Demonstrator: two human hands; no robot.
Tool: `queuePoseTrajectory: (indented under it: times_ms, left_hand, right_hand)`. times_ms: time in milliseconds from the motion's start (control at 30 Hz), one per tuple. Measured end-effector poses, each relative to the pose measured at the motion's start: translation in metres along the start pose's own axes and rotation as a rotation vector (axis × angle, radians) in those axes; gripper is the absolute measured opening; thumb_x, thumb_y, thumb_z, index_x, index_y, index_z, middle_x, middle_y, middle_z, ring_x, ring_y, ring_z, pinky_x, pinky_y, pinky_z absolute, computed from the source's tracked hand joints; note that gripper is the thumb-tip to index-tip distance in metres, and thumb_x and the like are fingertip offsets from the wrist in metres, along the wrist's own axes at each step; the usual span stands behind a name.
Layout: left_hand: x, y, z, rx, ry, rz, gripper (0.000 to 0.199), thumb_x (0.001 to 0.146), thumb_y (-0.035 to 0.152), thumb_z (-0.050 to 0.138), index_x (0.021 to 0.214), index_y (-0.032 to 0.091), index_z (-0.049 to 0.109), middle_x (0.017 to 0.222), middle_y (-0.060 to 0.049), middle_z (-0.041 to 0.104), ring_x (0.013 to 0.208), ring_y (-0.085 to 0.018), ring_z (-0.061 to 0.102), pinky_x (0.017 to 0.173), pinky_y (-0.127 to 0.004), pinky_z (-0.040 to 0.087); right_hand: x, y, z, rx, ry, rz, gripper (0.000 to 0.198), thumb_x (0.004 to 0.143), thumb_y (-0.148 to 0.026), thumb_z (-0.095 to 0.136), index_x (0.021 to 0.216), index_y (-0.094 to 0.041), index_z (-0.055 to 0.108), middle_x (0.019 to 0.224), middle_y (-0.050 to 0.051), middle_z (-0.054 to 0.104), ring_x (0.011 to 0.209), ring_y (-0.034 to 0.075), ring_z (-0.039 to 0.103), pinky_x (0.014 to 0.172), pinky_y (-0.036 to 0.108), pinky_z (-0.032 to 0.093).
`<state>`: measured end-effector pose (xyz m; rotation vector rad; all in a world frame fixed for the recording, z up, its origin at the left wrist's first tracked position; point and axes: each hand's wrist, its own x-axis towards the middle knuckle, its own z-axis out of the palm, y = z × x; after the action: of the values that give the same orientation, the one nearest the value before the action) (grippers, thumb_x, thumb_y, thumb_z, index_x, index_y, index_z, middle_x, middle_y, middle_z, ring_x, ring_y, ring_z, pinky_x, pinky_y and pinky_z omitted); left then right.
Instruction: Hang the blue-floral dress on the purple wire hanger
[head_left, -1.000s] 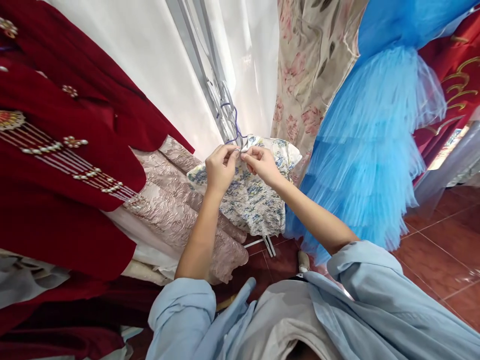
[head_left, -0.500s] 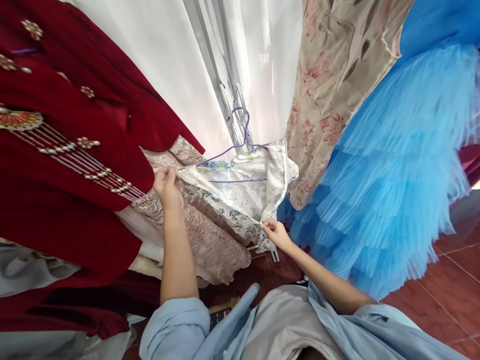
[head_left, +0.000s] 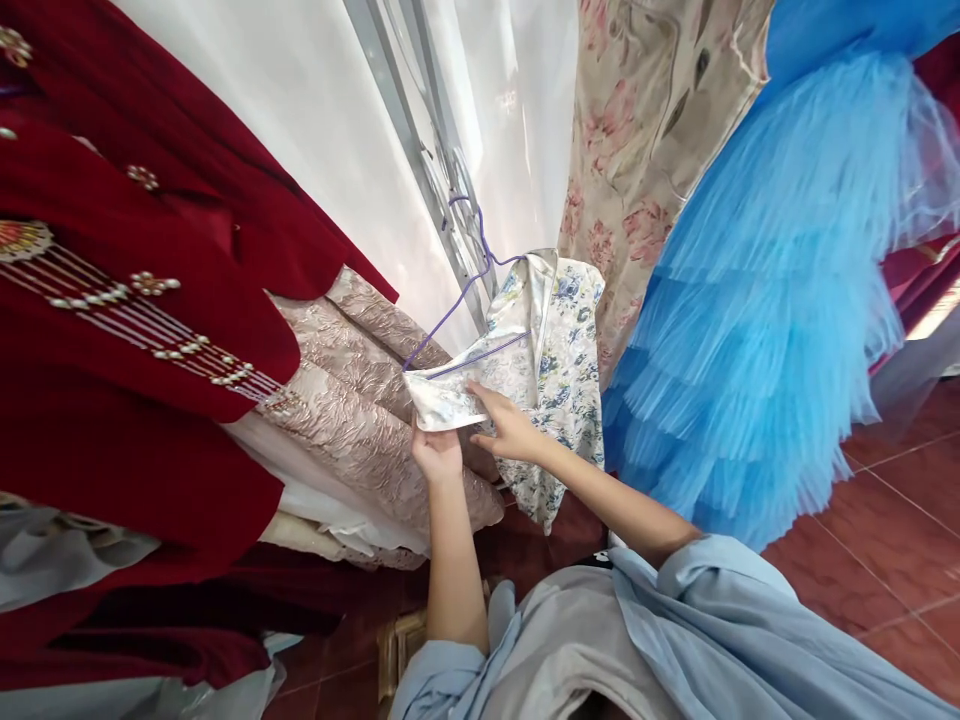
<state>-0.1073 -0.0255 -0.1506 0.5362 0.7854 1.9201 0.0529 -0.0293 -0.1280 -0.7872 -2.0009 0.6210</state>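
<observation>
A white blouse with blue and yellowish flowers [head_left: 574,350] drapes over a thin purple hanger [head_left: 456,305], which hooks onto a grey metal stand [head_left: 401,110]. The hanger's left arm and lower bar are partly bare. My left hand [head_left: 439,455] pinches the blouse's left part from below, its fingertips partly hidden behind the pale edge. Just to the right, my right hand [head_left: 514,428] lies against the cloth, index finger stretched over it and thumb apart.
Dark red velvet clothing with beads [head_left: 187,300] hangs at the left, beside a pinkish textured garment [head_left: 352,420]. To the right are a beige floral garment [head_left: 622,150] and a blue tiered tulle dress [head_left: 757,330]. White curtain [head_left: 300,100] hangs behind; red tiles [head_left: 900,530] cover the floor.
My left hand has moved right and down, bringing the blouse's left side inward. My right hand has released the lower edge and shifted left. The blouse's right side now hangs with its floral face showing.
</observation>
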Motion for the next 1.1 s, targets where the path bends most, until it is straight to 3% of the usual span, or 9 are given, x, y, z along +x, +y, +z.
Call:
queuePoseTrajectory:
  times_ms: [167, 267, 333, 400, 533, 700, 867, 967, 1100]
  left_hand:
    - [-0.017, 0.001, -0.021, 0.063, 0.073, 0.078, 0.022, 0.080, 0.037, 0.070, 0.090, 0.017, 0.066, 0.089, -0.004, 0.070, 0.084, -0.017, 0.067, 0.082, -0.029, 0.051]
    - [-0.038, 0.000, -0.030, 0.214, -0.001, 0.119, 0.031, 0.075, 0.041, 0.079, 0.089, 0.017, 0.065, 0.086, -0.003, 0.066, 0.080, -0.014, 0.064, 0.076, -0.023, 0.050]
    - [-0.053, 0.000, -0.032, 0.329, -0.155, 0.071, 0.038, 0.075, 0.047, 0.080, 0.093, 0.017, 0.068, 0.100, -0.007, 0.069, 0.094, -0.017, 0.065, 0.084, -0.025, 0.051]
    - [-0.067, -0.002, -0.030, 0.451, -0.354, -0.081, 0.050, 0.071, 0.053, 0.082, 0.104, 0.017, 0.071, 0.111, -0.010, 0.070, 0.105, -0.022, 0.065, 0.091, -0.029, 0.051]
    - [-0.088, -0.018, -0.022, 0.680, -0.583, -0.455, 0.052, 0.065, 0.051, 0.086, 0.098, 0.014, 0.075, 0.092, -0.011, 0.074, 0.087, -0.026, 0.069, 0.082, -0.032, 0.054]
    - [-0.090, -0.025, -0.017, 0.680, -0.564, -0.445, 0.046, 0.066, 0.054, 0.082, 0.088, 0.014, 0.075, 0.087, -0.009, 0.074, 0.084, -0.024, 0.067, 0.080, -0.031, 0.052]
    - [-0.075, 0.016, -0.025, 0.885, -0.671, -0.421, 0.032, 0.072, 0.044, 0.080, 0.077, 0.014, 0.071, 0.075, -0.003, 0.066, 0.071, -0.018, 0.060, 0.065, -0.024, 0.046]
    - [-0.052, 0.045, -0.036, 0.920, -0.647, -0.336, 0.026, 0.070, 0.038, 0.080, 0.080, 0.015, 0.073, 0.076, -0.004, 0.066, 0.071, -0.019, 0.060, 0.062, -0.024, 0.045]
    - [-0.005, 0.075, -0.020, 0.590, -0.414, -0.006, 0.030, 0.059, 0.042, 0.078, 0.071, 0.016, 0.069, 0.072, -0.005, 0.063, 0.071, -0.021, 0.061, 0.064, -0.028, 0.051]
  right_hand:
    - [0.002, -0.011, 0.026, -0.033, -0.219, 0.148, 0.067, 0.083, -0.018, 0.059, 0.148, -0.015, 0.040, 0.100, 0.011, 0.072, 0.086, 0.026, 0.066, 0.077, 0.034, 0.050]
    - [-0.012, -0.011, 0.027, 0.047, -0.244, 0.188, 0.023, 0.085, -0.016, 0.054, 0.106, -0.016, 0.064, 0.084, 0.005, 0.069, 0.073, 0.019, 0.059, 0.067, 0.027, 0.043]
    - [-0.023, -0.008, 0.011, 0.148, -0.260, 0.210, 0.011, 0.087, -0.018, 0.053, 0.080, -0.016, 0.061, 0.071, 0.001, 0.062, 0.064, 0.015, 0.052, 0.060, 0.025, 0.038]
    - [-0.032, -0.006, -0.016, 0.264, -0.304, 0.240, 0.021, 0.089, -0.027, 0.054, 0.071, -0.016, 0.058, 0.063, -0.002, 0.054, 0.058, 0.012, 0.045, 0.055, 0.024, 0.034]
    - [-0.038, -0.013, -0.085, 0.383, -0.344, 0.282, 0.038, 0.091, -0.046, 0.058, 0.070, -0.015, 0.059, 0.061, -0.003, 0.047, 0.056, 0.010, 0.039, 0.051, 0.022, 0.031]
    - [-0.042, -0.033, -0.173, 0.263, -0.174, 0.302, 0.041, 0.087, -0.051, 0.064, 0.072, -0.013, 0.065, 0.061, -0.001, 0.050, 0.057, 0.011, 0.043, 0.050, 0.022, 0.033]
    - [-0.049, -0.028, -0.244, 0.109, 0.271, 0.325, 0.040, 0.075, -0.055, 0.076, 0.066, -0.016, 0.069, 0.058, 0.001, 0.053, 0.054, 0.013, 0.047, 0.048, 0.024, 0.037]
    - [-0.048, -0.009, -0.263, 0.131, 0.406, 0.340, 0.038, 0.069, -0.055, 0.080, 0.066, -0.018, 0.072, 0.057, 0.002, 0.058, 0.052, 0.016, 0.053, 0.046, 0.026, 0.041]
    - [-0.043, 0.022, -0.257, 0.296, 0.373, 0.382, 0.036, 0.065, -0.052, 0.085, 0.072, -0.017, 0.078, 0.062, 0.005, 0.068, 0.054, 0.018, 0.061, 0.049, 0.027, 0.048]
